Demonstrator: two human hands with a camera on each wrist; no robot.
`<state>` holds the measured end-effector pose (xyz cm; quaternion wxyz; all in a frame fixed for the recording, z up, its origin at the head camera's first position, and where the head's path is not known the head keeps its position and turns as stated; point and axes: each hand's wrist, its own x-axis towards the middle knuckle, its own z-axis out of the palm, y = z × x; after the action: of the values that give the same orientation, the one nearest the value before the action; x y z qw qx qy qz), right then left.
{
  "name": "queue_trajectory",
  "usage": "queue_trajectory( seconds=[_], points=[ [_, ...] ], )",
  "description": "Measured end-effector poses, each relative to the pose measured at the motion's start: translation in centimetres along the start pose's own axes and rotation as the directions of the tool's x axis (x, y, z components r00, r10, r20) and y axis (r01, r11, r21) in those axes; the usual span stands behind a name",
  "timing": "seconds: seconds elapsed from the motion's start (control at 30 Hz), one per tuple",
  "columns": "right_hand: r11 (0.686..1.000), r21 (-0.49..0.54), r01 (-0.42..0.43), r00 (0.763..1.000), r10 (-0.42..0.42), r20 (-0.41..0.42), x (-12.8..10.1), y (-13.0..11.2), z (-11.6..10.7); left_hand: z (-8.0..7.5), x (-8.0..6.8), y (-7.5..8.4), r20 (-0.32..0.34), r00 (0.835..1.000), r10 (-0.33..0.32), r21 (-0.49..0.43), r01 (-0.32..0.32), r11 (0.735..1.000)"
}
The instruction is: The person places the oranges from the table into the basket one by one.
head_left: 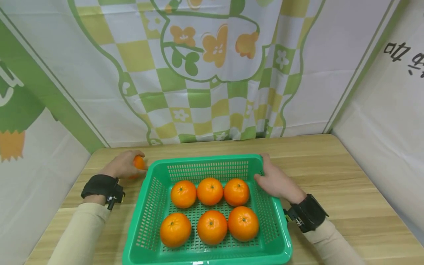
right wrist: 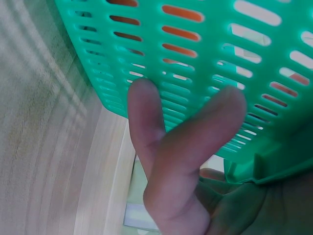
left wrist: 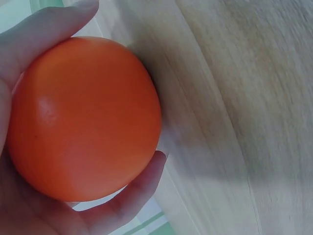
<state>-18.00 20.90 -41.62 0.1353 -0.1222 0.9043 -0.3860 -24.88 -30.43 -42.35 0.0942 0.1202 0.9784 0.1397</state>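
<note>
An orange [head_left: 139, 162] is in my left hand [head_left: 123, 165], just outside the basket's far left corner. In the left wrist view the thumb and fingers curve around the smooth orange [left wrist: 85, 120], close over the wooden table. My right hand [head_left: 279, 181] grips the rim of the green plastic basket [head_left: 205, 159] at its far right corner, thumb over the inner side. The right wrist view has fingers [right wrist: 146, 105] pressing against the slotted outer wall. Inside the basket lie two rows of three oranges, one row at the back [head_left: 210, 191] and one in front [head_left: 212, 227].
The wooden table [head_left: 344, 206] runs back to a printed curtain [head_left: 212, 106] with green and yellow checks. White cloth walls stand on the left [head_left: 29, 198] and right [head_left: 381, 121]. Black camera straps [head_left: 101, 186] circle both wrists.
</note>
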Motion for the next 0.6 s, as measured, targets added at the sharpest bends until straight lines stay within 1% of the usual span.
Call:
queue_trajectory(
  seconds=[0.17, 0.6],
  points=[
    [1.0, 0.006, -0.003, 1.0, 0.003, 0.001, 0.04, -0.05, -0.05, 0.16, 0.0, -0.04, -0.007, 1.0, -0.009, 0.008, 0.009, 1.0],
    [1.0, -0.007, -0.004, 1.0, 0.004, 0.002, -0.12, -0.25, -0.1, 0.0, -0.33, 0.55, -0.016, 1.0, -0.007, 0.006, 0.007, 1.0]
  ],
)
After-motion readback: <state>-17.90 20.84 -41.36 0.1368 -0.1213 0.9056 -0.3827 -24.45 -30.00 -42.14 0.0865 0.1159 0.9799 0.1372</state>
